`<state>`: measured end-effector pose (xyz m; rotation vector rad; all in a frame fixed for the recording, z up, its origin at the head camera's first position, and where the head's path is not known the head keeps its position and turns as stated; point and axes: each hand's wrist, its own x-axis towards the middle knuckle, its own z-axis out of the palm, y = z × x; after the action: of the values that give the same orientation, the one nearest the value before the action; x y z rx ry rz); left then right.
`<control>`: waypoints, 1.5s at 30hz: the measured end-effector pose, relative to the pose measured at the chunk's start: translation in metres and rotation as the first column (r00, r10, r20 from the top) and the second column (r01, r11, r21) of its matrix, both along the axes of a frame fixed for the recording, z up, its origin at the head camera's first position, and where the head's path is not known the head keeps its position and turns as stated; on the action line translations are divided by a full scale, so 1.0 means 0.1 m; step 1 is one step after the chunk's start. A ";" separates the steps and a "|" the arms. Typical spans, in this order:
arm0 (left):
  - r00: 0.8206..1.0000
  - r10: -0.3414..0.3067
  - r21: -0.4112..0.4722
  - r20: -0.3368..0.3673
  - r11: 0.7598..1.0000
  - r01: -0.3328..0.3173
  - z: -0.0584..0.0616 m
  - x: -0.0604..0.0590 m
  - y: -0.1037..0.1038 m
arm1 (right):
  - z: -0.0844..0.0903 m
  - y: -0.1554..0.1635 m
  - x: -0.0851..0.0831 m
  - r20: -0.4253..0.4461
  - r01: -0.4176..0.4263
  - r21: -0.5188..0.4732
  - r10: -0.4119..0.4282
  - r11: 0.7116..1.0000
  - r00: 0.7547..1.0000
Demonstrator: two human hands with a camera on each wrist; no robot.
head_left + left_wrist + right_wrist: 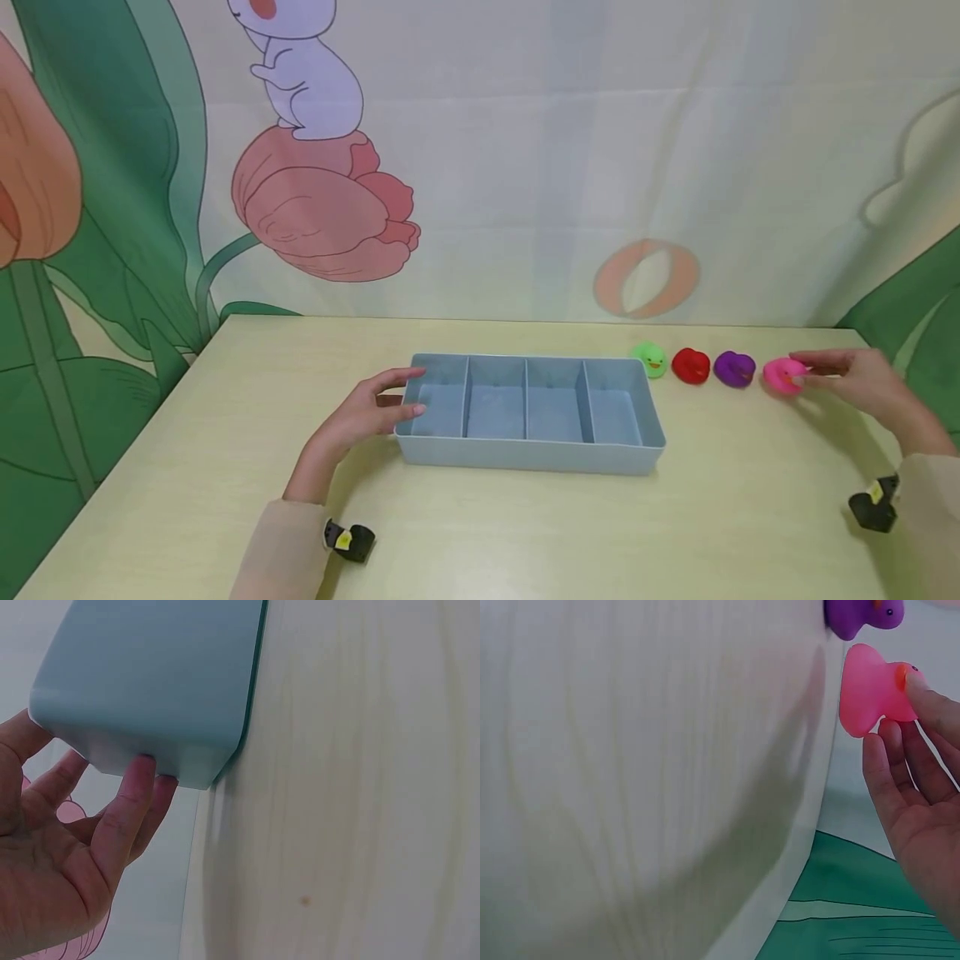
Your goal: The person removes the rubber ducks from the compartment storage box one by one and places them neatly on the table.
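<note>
A grey-blue divided storage box (532, 457) stands on the table, its several compartments in a row. My left hand (367, 412) grips its left end, with fingertips over the rim; in the left wrist view other fingers (124, 817) touch the outside of the end wall (150, 746). At the right, my right hand (862, 379) pinches a pink rubber duck (782, 375) between thumb and fingers. The right wrist view shows the duck (866, 690) at the fingertips, slightly apart from a purple duck (855, 616).
Left of the pink duck, a purple duck (735, 369), a red duck (691, 366) and a green duck (651, 360) form a row. The green one sits by the box's back right corner. A printed curtain (495, 167) hangs behind the table (510, 533).
</note>
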<state>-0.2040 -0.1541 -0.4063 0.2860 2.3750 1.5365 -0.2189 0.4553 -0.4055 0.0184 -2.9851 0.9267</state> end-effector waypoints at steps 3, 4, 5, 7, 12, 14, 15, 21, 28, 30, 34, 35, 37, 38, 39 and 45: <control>1.000 0.000 0.000 -0.001 1.000 0.000 0.00 0.00 0.00 | -0.03 0.01 -0.01 0.003 -0.005 -0.004 0.005 1.000 1.000; 1.000 0.002 -0.001 -0.002 1.000 -0.002 0.00 0.00 0.00 | -0.04 0.02 -0.02 0.008 -0.004 -0.011 0.004 1.000 1.000; 1.000 0.003 -0.002 -0.003 1.000 -0.003 0.00 0.00 0.00 | -0.05 0.04 -0.03 0.013 -0.001 -0.011 0.001 1.000 1.000; 1.000 0.005 -0.002 -0.003 1.000 -0.005 -0.01 0.00 -0.01 | -0.08 0.06 -0.06 0.021 0.006 -0.009 -0.006 1.000 1.000; 1.000 0.005 -0.001 -0.003 1.000 -0.005 -0.01 -0.01 0.00 | -0.16 0.16 -0.16 0.036 0.010 0.041 -0.012 0.999 0.999; 1.000 0.004 -0.001 -0.003 1.000 -0.004 -0.01 -0.01 0.00 | -0.18 0.19 -0.18 0.043 0.010 0.054 -0.012 0.998 0.999; 1.000 0.004 -0.002 -0.002 1.000 -0.004 -0.02 -0.01 0.00 | -0.18 0.19 -0.19 0.053 0.010 0.055 -0.013 0.998 0.999; 1.000 0.004 -0.008 0.006 1.000 -0.004 0.00 -0.01 0.01 | -0.19 0.21 -0.20 0.098 0.003 0.065 -0.010 0.998 0.995; 1.000 0.001 -0.008 0.016 1.000 -0.001 0.03 -0.01 0.00 | -0.55 0.57 -0.45 0.092 0.002 0.073 -0.009 0.997 0.996; 1.000 0.000 -0.007 0.020 1.000 0.000 0.04 -0.01 0.00 | -0.56 0.56 -0.44 0.110 0.004 0.051 -0.009 0.999 0.994; 1.000 0.000 -0.002 0.022 1.000 0.000 0.03 -0.02 0.00 | -0.33 0.34 -0.30 0.159 0.006 -0.005 -0.005 1.000 0.987; 1.000 0.001 -0.002 0.022 1.000 -0.001 0.03 -0.02 -0.01 | -0.25 0.26 -0.25 0.169 0.005 -0.019 -0.002 1.000 0.986; 1.000 0.003 -0.004 0.021 1.000 -0.003 0.02 -0.02 -0.01 | -0.16 0.15 -0.19 0.168 0.019 -0.022 -0.015 1.000 0.986; 1.000 0.004 -0.006 0.021 1.000 -0.003 0.01 -0.02 -0.01 | -0.15 0.13 -0.18 0.167 0.016 -0.026 -0.011 1.000 0.986; 1.000 0.007 -0.006 0.022 1.000 -0.007 0.01 -0.03 -0.01 | -0.17 0.14 -0.19 0.161 0.028 -0.022 -0.024 0.999 0.987; 1.000 -0.001 -0.016 0.028 1.000 0.002 0.01 -0.03 -0.01 | -0.31 0.29 -0.26 0.115 0.028 -0.049 -0.022 0.998 0.993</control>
<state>-0.2071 -0.1553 -0.4049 0.2607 2.3644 1.5098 -0.2451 0.4840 -0.4363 -0.0756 -3.0560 1.0349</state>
